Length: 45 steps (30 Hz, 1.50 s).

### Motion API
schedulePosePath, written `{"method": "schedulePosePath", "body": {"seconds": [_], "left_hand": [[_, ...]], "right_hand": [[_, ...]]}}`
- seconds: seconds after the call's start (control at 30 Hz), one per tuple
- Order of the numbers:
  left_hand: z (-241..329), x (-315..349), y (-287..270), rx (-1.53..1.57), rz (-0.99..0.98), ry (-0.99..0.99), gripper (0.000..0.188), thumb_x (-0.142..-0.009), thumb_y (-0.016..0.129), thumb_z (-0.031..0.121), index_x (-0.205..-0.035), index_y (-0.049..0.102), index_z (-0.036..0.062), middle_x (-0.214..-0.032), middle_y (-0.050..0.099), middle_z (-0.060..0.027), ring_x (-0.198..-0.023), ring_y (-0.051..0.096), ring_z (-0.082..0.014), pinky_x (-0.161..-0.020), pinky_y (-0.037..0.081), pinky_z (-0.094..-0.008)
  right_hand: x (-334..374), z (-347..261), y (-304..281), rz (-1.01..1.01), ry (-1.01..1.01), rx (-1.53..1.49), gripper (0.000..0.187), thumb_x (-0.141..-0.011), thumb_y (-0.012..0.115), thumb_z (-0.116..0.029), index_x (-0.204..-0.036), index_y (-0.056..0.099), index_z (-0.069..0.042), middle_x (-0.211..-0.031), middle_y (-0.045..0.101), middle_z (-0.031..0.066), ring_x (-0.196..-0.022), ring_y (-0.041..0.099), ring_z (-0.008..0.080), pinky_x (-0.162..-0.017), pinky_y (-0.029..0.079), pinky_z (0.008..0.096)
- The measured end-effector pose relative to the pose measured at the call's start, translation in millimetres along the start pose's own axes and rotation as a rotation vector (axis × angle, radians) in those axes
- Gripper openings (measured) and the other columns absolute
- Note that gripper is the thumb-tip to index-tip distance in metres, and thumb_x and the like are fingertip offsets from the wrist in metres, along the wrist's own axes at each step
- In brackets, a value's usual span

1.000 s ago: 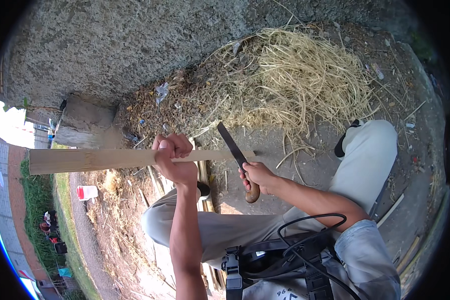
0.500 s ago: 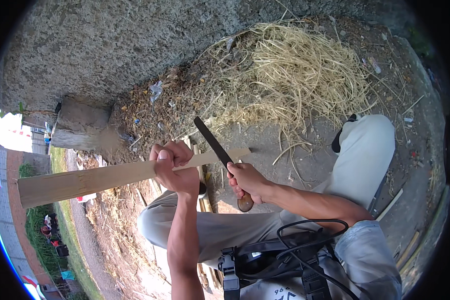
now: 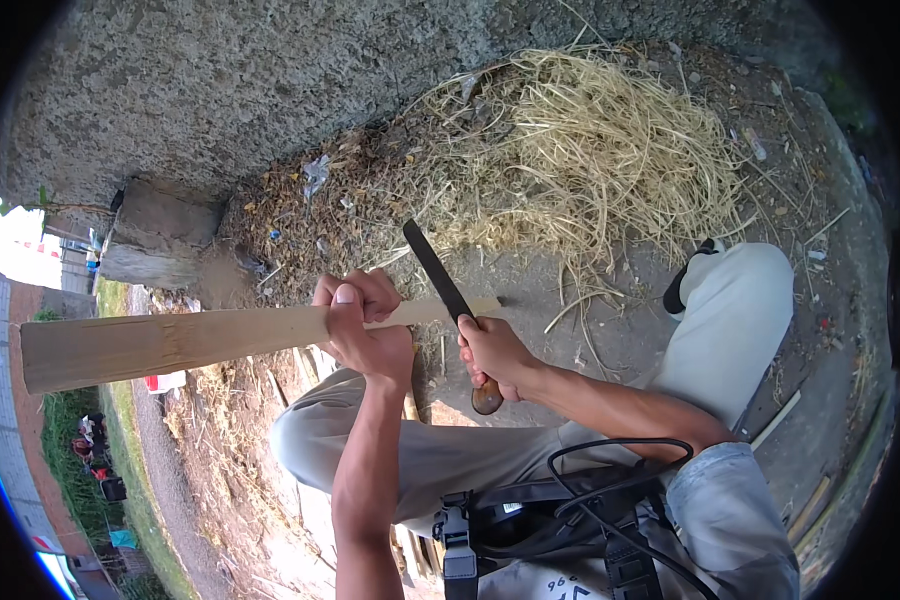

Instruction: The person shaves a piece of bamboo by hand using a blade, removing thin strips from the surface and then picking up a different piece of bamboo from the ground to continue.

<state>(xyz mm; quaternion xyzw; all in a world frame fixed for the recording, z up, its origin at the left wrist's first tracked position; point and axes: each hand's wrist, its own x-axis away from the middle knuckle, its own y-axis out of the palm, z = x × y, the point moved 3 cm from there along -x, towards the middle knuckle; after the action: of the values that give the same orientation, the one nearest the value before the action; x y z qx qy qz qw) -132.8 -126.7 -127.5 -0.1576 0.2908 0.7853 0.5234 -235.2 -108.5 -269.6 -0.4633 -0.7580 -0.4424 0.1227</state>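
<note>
A long pale bamboo slat (image 3: 180,343) slants across in front of me, its wide end off to the left and its narrow end low by the ground. My left hand (image 3: 365,320) is closed around it partway along. In my right hand (image 3: 495,358) is a knife (image 3: 436,270) with a dark, blunt-ended blade and a rounded wooden handle. The blade points up and left, and its lower part crosses over the slat near the narrow end. Whether the edge touches the slat I cannot tell.
A heap of pale shavings (image 3: 625,150) lies beyond my hands, against a rough grey wall (image 3: 270,70). A concrete block (image 3: 165,230) stands at the left. My bent knees frame the work, and several strips lie beneath my left arm. Black straps and a cable (image 3: 620,440) cross my front.
My left hand has shifted a little to the right along with its wrist. The slat's wide end has risen slightly. The knife has moved slightly up and right at its tip.
</note>
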Motion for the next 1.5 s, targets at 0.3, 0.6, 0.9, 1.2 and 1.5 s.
{"method": "schedulePosePath", "body": {"seconds": [0.3, 0.6, 0.9, 1.2, 1.5], "left_hand": [[-1, -5, -5, -0.053, 0.072, -0.004, 0.028, -0.087, 0.037, 0.016, -0.063, 0.023, 0.0105, -0.048, 0.022, -0.0021, -0.04, 0.016, -0.0085, -0.038, 0.019, -0.0237], [-2, 0, -8, 0.019, 0.037, 0.006, 0.027, -0.087, 0.039, 0.011, -0.064, 0.025, 0.0077, -0.048, 0.027, -0.0018, -0.042, 0.023, -0.0084, -0.039, 0.021, -0.0254], [-3, 5, -9, -0.158, 0.081, 0.098, 0.024, -0.087, 0.037, 0.008, -0.065, 0.026, 0.007, -0.048, 0.028, -0.0025, -0.042, 0.023, -0.0085, -0.04, 0.021, -0.0253], [0, 2, -7, 0.012, 0.046, 0.035, 0.025, -0.087, 0.038, 0.009, -0.065, 0.026, 0.0077, -0.048, 0.027, -0.0023, -0.041, 0.023, -0.0086, -0.039, 0.02, -0.0257], [0, 6, -1, -0.096, 0.065, 0.07, 0.03, -0.089, 0.039, 0.008, -0.063, 0.024, 0.0068, -0.049, 0.027, -0.0024, -0.041, 0.024, -0.0084, -0.039, 0.02, -0.0249]], "right_hand": [[0, 0, 1, 0.008, -0.001, 0.061, 0.033, -0.098, 0.037, -0.03, -0.074, 0.042, -0.008, -0.057, 0.04, -0.001, -0.039, 0.035, 0.0092, -0.038, 0.033, 0.0264], [16, -3, 9, -0.015, 0.029, 0.062, 0.034, -0.098, 0.037, -0.03, -0.071, 0.041, -0.008, -0.056, 0.04, -0.001, -0.039, 0.034, 0.0087, -0.038, 0.033, 0.0262], [26, -2, 8, -0.024, -0.005, 0.124, 0.033, -0.098, 0.038, -0.028, -0.072, 0.041, -0.008, -0.057, 0.04, -0.0006, -0.041, 0.036, 0.0087, -0.039, 0.034, 0.0273], [22, -6, 5, -0.032, 0.05, 0.086, 0.034, -0.097, 0.038, -0.029, -0.072, 0.042, -0.007, -0.057, 0.041, 0.0, -0.039, 0.036, 0.009, -0.038, 0.034, 0.026], [11, 0, 6, -0.001, 0.008, 0.039, 0.033, -0.098, 0.038, -0.031, -0.074, 0.041, -0.008, -0.057, 0.04, -0.0008, -0.04, 0.036, 0.0085, -0.039, 0.033, 0.0263]]}}
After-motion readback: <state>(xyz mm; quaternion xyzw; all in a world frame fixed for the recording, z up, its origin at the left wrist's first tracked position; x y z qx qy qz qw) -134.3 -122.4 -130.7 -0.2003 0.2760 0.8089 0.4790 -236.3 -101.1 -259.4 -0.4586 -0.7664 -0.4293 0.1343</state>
